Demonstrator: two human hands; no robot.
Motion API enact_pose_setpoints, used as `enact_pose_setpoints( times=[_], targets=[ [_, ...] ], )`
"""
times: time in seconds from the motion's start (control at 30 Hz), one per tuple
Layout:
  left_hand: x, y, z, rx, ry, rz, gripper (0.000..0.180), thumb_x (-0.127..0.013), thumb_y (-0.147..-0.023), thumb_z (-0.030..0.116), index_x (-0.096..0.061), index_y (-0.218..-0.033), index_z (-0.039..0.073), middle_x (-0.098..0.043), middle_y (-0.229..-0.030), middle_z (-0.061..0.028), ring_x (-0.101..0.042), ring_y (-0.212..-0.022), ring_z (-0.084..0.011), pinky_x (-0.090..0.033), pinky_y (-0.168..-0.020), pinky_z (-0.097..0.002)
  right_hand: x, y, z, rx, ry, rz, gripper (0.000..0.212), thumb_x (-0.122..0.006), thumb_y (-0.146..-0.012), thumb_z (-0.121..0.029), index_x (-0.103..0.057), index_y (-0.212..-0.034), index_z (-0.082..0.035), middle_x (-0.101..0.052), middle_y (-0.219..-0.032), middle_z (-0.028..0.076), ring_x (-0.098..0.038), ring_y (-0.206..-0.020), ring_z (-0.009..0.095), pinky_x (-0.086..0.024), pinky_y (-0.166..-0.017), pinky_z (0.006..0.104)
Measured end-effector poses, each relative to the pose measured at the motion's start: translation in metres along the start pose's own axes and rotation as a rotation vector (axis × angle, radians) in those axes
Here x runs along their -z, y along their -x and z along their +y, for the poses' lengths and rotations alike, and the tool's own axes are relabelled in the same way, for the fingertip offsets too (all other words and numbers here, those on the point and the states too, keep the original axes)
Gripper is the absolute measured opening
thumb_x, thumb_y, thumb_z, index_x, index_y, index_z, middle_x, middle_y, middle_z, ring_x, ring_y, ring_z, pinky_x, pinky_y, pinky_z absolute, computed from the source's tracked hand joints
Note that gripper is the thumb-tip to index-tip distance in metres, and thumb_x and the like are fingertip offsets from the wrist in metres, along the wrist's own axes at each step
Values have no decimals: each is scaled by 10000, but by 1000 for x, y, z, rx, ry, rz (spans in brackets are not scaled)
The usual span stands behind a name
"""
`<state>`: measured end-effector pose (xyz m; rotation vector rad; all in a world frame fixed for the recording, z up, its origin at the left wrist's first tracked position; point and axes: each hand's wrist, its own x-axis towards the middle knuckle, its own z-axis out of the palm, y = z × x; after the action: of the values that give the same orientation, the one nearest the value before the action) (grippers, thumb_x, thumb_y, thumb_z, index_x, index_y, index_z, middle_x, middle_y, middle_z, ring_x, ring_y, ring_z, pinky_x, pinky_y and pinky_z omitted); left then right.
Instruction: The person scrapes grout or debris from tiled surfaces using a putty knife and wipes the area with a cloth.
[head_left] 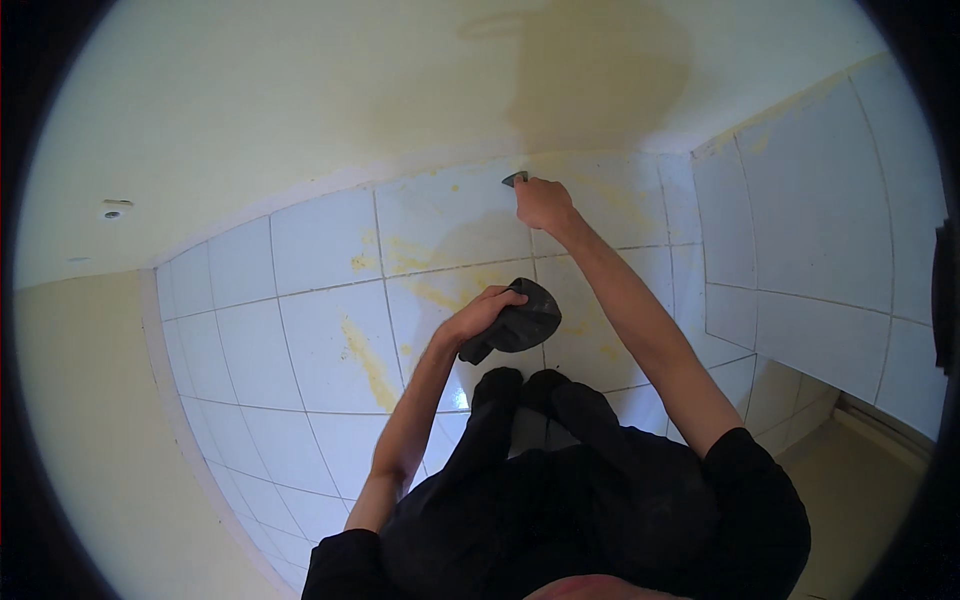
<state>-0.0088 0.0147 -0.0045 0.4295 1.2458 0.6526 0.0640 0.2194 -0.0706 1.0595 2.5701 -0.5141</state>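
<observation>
My right hand (546, 204) is stretched out toward the far edge of the tiled floor, closed on a small scraper (514, 179). Only the scraper's dark, pointed blade shows beyond the fingers; its handle is hidden in the fist. The blade is at the far row of tiles, close to the wall's foot; whether it touches the tile I cannot tell. Nearer to me, my left hand (478, 314) grips a dark grey, rounded, soft-looking bowl-like thing (530, 325) by its rim, thumb on top. It is tilted above the tiles, and its contents are not visible.
Yellow smears (366, 362) and specks mark the white floor tiles (330, 325). A cream wall (300, 120) rises beyond, carrying my shadow. On the right stands a tiled block (820, 200), with a recess (850, 480) below it. My dark shoes (500, 382) are close behind the left hand.
</observation>
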Motion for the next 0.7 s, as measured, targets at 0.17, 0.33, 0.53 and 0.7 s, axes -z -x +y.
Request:
enact_pose_setpoints(
  times=[0.17,0.33,0.53,0.7],
  targets=[
    [3,-4,-8,-8,17,-15,417,-540,-890,297,-613,-1116,-45,-661,-960,-98,-619,-835,-155,-494,-783,-270,0,1,0,-4,-12,24,478,-459,-836,-94,-478,-1300,20,-681,-919,189,-681,-841,314,-550,-705,429],
    [5,-6,-9,0,14,-31,414,-536,-891,299,-615,-1110,-43,-661,-961,-96,-619,-841,-155,-491,-793,-273,-3,1,-2,-31,5,55,504,-460,-835,-96,-457,-1324,25,-684,-901,181,-682,-838,309,-549,-704,425],
    [5,-6,-11,5,28,-19,406,-543,-892,296,-616,-1108,-41,-660,-953,-89,-617,-815,-153,-496,-764,-268,-3,1,-1,-12,2,98,478,-489,-823,-107,-495,-1273,53,-690,-867,171,-688,-790,303,-553,-669,423],
    [7,-9,-12,-3,26,-19,406,-545,-892,300,-616,-1101,-42,-657,-945,-88,-613,-810,-148,-495,-758,-266,2,-4,5,38,14,98,453,-502,-819,-110,-530,-1234,69,-695,-840,160,-693,-756,298,-558,-637,416]
  ],
)
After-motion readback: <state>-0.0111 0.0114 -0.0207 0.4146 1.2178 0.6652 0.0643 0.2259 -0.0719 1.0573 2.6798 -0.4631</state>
